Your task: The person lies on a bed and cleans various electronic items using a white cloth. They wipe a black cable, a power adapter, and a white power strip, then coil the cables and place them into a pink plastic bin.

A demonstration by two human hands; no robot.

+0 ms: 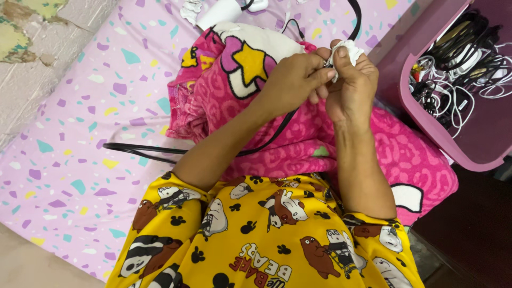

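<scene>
Both hands meet above a pink blanket (298,144), and between them is a small white wad (346,52), cloth or bundled cord; which one cannot be told. The right hand (352,88) is clenched around the wad, thumb pressed up its front, so that only the crumpled top shows above the fist. The left hand (293,80) pinches at the wad's near side with its fingertips (326,72). The wad is too bunched to show a clear long axis; its exposed end points away from the person, up past the knuckles. A black cable (160,152) runs out from under the left forearm, long axis lying across the bedsheet (64,133) to the left of the grip. To the right of the grip, well apart, stands a purple bin (480,144) holding a tangle of black and white cables (458,69).
</scene>
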